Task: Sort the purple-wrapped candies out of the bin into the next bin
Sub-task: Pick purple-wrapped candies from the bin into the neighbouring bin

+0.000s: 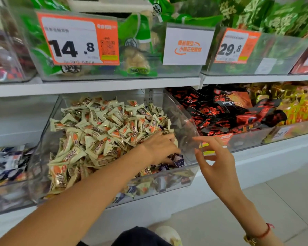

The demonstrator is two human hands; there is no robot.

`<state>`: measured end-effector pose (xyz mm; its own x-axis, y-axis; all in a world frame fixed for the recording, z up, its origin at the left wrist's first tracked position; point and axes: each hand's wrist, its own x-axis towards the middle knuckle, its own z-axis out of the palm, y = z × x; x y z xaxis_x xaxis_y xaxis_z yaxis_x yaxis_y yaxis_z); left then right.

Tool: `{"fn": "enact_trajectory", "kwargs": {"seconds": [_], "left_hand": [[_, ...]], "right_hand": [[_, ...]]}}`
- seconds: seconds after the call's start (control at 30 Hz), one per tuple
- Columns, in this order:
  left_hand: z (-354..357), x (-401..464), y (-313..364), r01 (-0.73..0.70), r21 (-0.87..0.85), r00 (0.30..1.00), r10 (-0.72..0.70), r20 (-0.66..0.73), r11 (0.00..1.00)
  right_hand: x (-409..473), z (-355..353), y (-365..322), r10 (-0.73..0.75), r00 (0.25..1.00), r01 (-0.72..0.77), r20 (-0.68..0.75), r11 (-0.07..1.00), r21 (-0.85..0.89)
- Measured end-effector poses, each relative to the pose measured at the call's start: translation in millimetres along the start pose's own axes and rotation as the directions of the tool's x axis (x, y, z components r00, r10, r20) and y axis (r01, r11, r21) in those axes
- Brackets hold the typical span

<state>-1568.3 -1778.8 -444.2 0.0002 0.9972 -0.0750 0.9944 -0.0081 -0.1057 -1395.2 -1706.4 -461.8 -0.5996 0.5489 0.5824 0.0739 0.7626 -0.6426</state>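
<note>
A: How is each grip seen?

B: The left hand (161, 148) is buried in the bin (103, 190) at its right front corner, fingers curled down among purple candies (178, 160); whether one is pinched cannot be told, as the fingertips are hidden. The right hand (214, 162) is held outside the bin's right wall, fingers spread, nothing in it.

A: And the candies?

B: Purple ones are glimpsed only near that corner and low behind the front wall, mostly covered by cream candies (100, 132). The next bin (5, 197) at left is cut off by the edge; dark wrappers (7, 160) in it are blurred.
</note>
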Motion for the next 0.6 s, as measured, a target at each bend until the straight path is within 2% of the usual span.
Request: {"fn": "enact_trajectory", "kwargs": {"seconds": [0.13, 0.27, 0.37, 0.4, 0.47, 0.53, 0.6], "left_hand": [[-20.8, -24.8, -11.6, 0.095, -0.204, 0.988, -0.117, -0.099, 0.974], [-32.7, -61.5, -25.9, 0.202, -0.486, 0.948, -0.294, -0.121, 0.850], [-33.9, -84.9, -23.9, 0.254, -0.540, 0.903, -0.397, -0.164, 0.802], [-33.2, -90.1, -22.1, 0.282, -0.529, 0.887, -0.428, -0.175, 0.800], [-28.6, -96.5, -20.8, 0.326, -0.488, 0.865, -0.464, -0.192, 0.810], [-21.7, -101.0, -20.7, 0.359, -0.457, 0.843, -0.492, -0.215, 0.814], [-17.0, -104.1, -17.9, 0.364, -0.467, 0.827, -0.510, -0.236, 0.806]], "right_hand": [[4.8, -14.9, -3.8, -0.013, 0.999, 0.013, 0.040, 1.000, 0.004], [18.8, -20.8, -17.2, -0.060, 0.997, 0.059, 0.045, 0.998, 0.009], [31.4, -15.8, -34.2, -0.134, 0.990, 0.138, 0.046, 0.985, -0.101], [36.4, -13.4, -39.2, -0.140, 0.987, 0.150, 0.079, 0.978, -0.143], [47.8, -7.1, -48.3, -0.065, 0.958, 0.123, 0.279, 0.973, -0.196], [55.9, 1.1, -53.6, 0.027, 0.860, 0.126, 0.510, 0.957, -0.262], [60.1, 7.5, -53.2, 0.046, 0.813, 0.175, 0.580, 0.932, -0.319]]}}
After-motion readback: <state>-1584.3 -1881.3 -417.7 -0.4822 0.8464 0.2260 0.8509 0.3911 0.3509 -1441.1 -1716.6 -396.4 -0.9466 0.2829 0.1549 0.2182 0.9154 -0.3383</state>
